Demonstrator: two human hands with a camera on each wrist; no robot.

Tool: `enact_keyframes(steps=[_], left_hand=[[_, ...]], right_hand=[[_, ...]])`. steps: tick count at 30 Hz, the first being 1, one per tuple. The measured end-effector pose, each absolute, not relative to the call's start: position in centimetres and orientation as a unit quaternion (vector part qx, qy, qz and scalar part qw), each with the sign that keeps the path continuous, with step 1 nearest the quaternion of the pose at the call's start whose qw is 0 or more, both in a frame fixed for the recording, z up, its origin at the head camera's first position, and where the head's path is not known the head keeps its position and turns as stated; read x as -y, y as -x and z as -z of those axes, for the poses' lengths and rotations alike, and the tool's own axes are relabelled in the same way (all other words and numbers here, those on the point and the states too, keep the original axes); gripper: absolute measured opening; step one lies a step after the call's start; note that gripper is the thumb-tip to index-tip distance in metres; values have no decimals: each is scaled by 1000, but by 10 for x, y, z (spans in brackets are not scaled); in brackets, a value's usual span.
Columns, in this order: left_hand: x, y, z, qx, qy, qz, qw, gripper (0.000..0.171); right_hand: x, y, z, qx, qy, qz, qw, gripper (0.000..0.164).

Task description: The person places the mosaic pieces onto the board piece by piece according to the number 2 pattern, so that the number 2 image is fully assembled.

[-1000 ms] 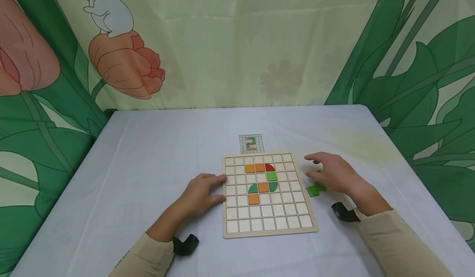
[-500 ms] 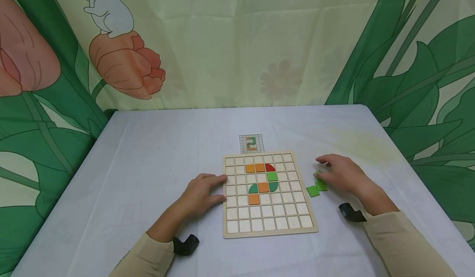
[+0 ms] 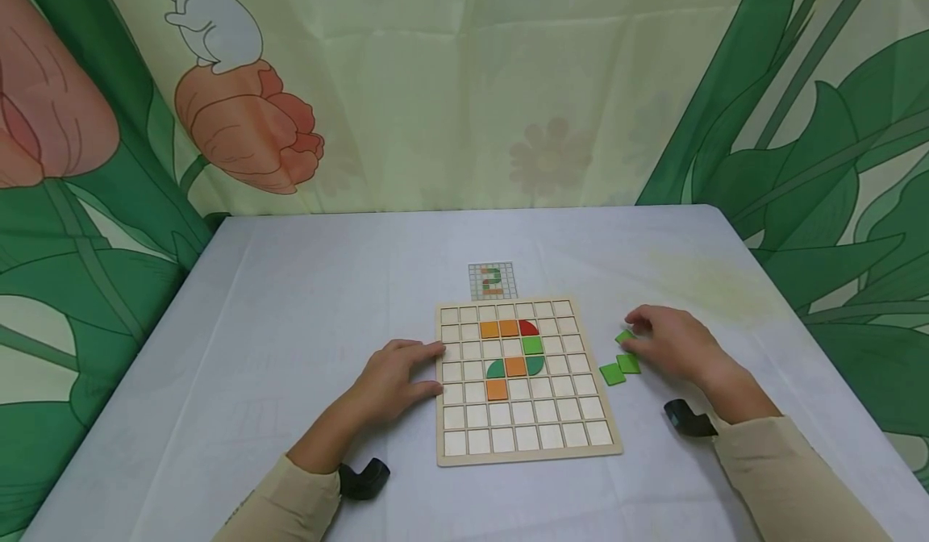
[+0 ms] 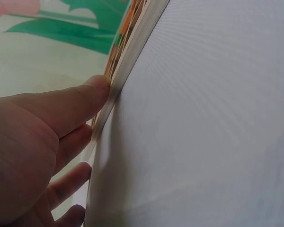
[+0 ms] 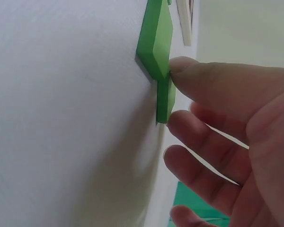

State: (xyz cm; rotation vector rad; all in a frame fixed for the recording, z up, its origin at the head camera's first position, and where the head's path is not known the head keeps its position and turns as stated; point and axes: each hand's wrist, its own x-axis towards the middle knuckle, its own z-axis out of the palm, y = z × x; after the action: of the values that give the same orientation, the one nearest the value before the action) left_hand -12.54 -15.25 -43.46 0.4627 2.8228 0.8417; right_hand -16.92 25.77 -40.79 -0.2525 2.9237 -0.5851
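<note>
A wooden grid board [image 3: 456, 459] lies flat, with orange, red and green pieces [image 3: 514, 366] set in some of its squares. At its left edge my left hand [image 3: 388, 379] rests its thumb and fingertips on the frame; in the left wrist view the thumb [image 4: 80, 101] touches the wooden side. To the right of the board, my right hand [image 3: 675, 344] pinches a green square tile [image 3: 623, 336] between thumb and index finger, low at the cloth. Nearer the wrist camera, another green tile [image 5: 156, 42] partly covers the held one in the right wrist view.
Two more green tiles [image 3: 612, 374] lie together just right of the board. A small pattern card [image 3: 492, 281] showing a coloured figure on a grid sits behind the board. A white cloth [image 3: 327, 268] covers the table, and a printed curtain [image 3: 464, 82] hangs behind.
My right hand has moved right and slightly toward me, away from the board's edge, and come to the rearmost green tile. The left hand and the board stay put.
</note>
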Motion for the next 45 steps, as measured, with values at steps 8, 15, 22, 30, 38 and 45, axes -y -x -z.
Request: enact_keyframes(steps=[8,15,22,30,38,45], left_hand=[[152,126,433,-944,-156,-280,81,58],[153,127,432,-944,-157,-278,83,57],[153,127,433,-943,-160,-280,81,57],[152,126,432,-944,-157,-278,80,57],[152,125,432,-944,-153,-281,82,57],[152,125,432,-944,-152,-280,83,57]], right_hand=[[-253,169,407,-973,87,198,84,36],[-255,170,406,-974,90,192,75,37],[-255,171,407,-974,86,196,77,36],[-246,170,398,-970,82,212,83,38],[-234,165,395,-966,95,227,79,35],[-223,160,394,-962,123,230,76,30]])
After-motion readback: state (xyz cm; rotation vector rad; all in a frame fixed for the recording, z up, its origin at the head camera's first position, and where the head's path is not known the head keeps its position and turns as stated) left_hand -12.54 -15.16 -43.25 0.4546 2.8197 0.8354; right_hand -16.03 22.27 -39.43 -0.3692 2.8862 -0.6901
